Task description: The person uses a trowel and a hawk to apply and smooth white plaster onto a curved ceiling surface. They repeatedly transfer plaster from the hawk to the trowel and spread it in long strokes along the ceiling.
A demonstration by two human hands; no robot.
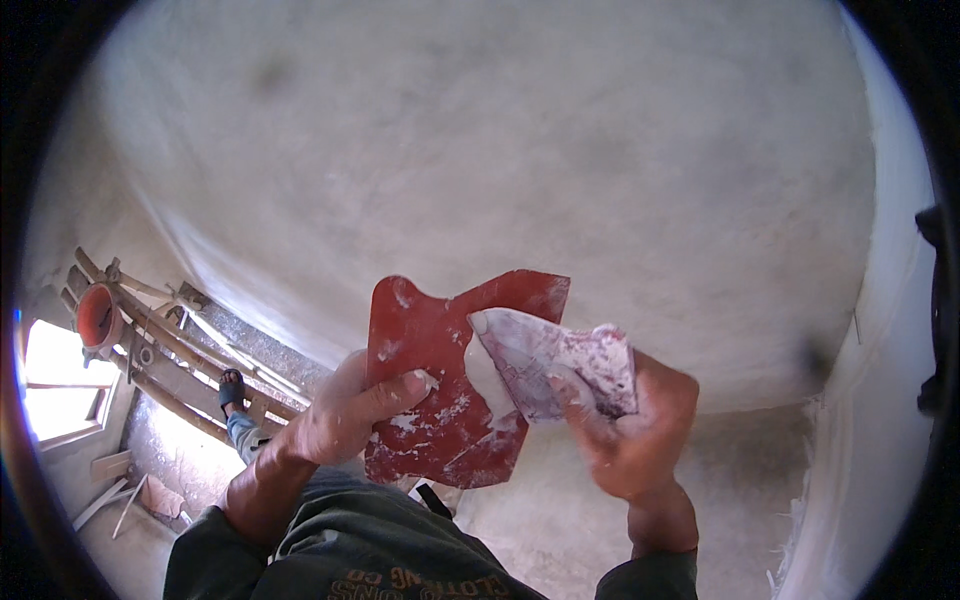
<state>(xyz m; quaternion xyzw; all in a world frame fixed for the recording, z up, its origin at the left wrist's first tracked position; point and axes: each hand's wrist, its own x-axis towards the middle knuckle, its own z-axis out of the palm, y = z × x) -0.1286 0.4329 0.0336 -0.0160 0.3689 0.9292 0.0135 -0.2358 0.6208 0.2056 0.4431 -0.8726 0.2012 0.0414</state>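
Observation:
My left hand grips a flat red plastic scraper by its left edge, with the thumb lying on its face. White plaster smears cover parts of the scraper, and white paste sits on my thumb tip. In my right hand is a second flat spreader, pale and reddish under a coat of plaster. Its left edge overlaps the red scraper's face. Between the two blades lies a lump of wet white plaster. The fingers behind both tools are mostly hidden.
A large grey plastered wall rises ahead. Lower left, wooden pole scaffolding carries an orange bucket; a sandaled foot rests on it. A bright window lies beyond. Another wall stands at right.

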